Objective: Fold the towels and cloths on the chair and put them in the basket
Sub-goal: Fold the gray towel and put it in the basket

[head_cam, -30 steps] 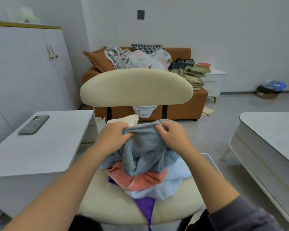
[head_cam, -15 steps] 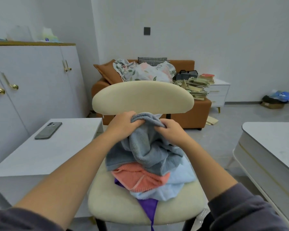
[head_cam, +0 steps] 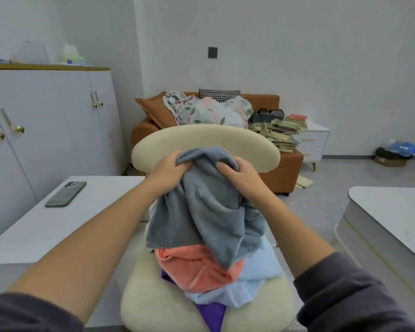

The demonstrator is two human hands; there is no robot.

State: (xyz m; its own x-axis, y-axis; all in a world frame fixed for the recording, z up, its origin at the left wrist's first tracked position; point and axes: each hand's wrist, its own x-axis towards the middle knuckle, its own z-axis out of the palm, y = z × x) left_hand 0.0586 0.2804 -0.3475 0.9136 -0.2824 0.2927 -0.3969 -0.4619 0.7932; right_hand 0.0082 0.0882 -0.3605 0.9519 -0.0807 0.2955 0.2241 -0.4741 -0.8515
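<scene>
A grey towel (head_cam: pixel 206 212) hangs bunched above the cream chair (head_cam: pixel 151 307). My left hand (head_cam: pixel 168 172) grips its top edge on the left, and my right hand (head_cam: pixel 240 173) grips the top edge on the right. The towel's lower part drapes onto the pile on the seat. In that pile lie a coral towel (head_cam: pixel 194 267), a light blue towel (head_cam: pixel 252 283) and a purple cloth (head_cam: pixel 213 315) that hangs over the seat's front. No basket is in view.
A white side table (head_cam: pixel 34 231) with a phone (head_cam: pixel 66 194) stands to the left. A white table (head_cam: pixel 393 224) is on the right. Behind the chair is an orange sofa (head_cam: pixel 288 173) with bedding and stacked books. White cabinets (head_cam: pixel 46 130) line the left wall.
Both hands have lifted the grey towel higher, up to the chair's backrest, so more of it hangs free of the pile. The camera has tilted up.
</scene>
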